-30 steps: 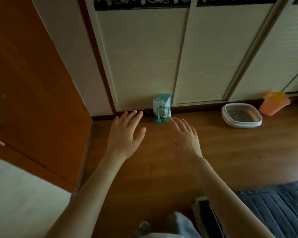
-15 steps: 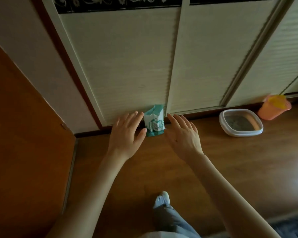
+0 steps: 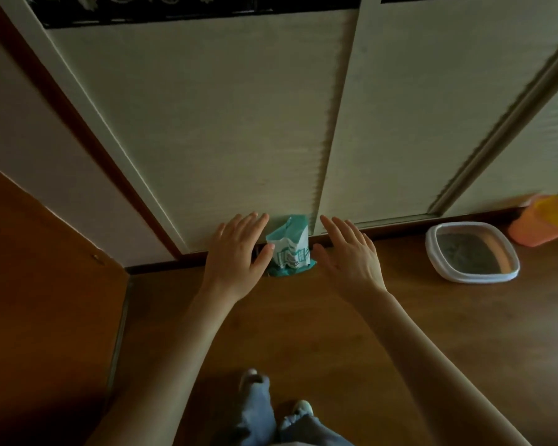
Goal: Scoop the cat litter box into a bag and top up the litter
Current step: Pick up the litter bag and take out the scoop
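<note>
Hands first: both are stretched out in front with fingers straight and spread, holding nothing. Left hand (image 3: 236,252) sits just to the left of the teal and white litter bag (image 3: 290,249), with the thumb tip right at the bag's left edge, can't really tell if it's touching or only overlapping from this angle. Right hand (image 3: 348,255) is just to the right of the bag, a small gap showing between thumb and bag.

The bag stands upright on the wooden floor (image 3: 303,333), backed up against the bottom of the pale sliding closet doors (image 3: 226,130), top crumpled and folded over.

Off to the right, well apart from the bag, the litter box (image 3: 438,259) sits on the floor near the doors, white rim, grey litter inside. Just beyond it, at the right edge, there's an orange bin (image 3: 535,230) with something yellow at its top, blurry so no clue what exactly.

Bottom of the view shows 2 light shoes (image 3: 253,378) and blue trouser legs. Brown wooden door (image 3: 39,300) on the left.
</note>
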`<state>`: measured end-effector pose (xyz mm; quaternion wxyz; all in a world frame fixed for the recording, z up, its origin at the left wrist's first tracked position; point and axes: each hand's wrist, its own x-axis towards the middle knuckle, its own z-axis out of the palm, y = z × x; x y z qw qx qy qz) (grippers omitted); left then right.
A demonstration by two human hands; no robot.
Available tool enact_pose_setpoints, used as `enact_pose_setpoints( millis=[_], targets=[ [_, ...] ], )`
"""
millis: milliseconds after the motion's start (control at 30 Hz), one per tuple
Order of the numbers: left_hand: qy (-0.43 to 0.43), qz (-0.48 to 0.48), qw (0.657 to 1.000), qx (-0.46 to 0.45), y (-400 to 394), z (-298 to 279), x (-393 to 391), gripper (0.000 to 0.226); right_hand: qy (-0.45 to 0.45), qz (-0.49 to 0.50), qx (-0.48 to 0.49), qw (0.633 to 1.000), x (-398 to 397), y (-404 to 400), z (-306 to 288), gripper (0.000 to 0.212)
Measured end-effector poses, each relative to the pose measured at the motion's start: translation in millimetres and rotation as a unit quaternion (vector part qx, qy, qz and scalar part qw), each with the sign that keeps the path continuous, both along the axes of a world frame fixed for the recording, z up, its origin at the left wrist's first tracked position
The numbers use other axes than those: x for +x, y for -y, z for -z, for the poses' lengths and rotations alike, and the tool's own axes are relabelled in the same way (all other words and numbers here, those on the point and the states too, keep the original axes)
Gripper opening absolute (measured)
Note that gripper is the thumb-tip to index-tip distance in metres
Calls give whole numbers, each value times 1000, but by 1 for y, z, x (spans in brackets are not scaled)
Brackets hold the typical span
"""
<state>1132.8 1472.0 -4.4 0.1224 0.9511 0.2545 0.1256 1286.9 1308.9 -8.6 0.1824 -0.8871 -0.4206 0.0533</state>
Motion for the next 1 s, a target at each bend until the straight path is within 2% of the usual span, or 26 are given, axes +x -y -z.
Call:
enact_pose_setpoints(
  millis=[467,700,833,1000],
  targets=[
    [-48,99,994,-24,-186,46,137,63,-20,85,1,996,111,-171,44,60],
    [-90,155,984,-28,-231,70,199,62,-28,105,0,994,165,-212,67,65],
    [-96,153,983,-40,-238,104,224,63,-32,98,0,995,195,-222,97,62],
    [-113,117,984,-68,-239,187,251,65,-47,74,-16,996,232,-228,175,60]
  ],
)
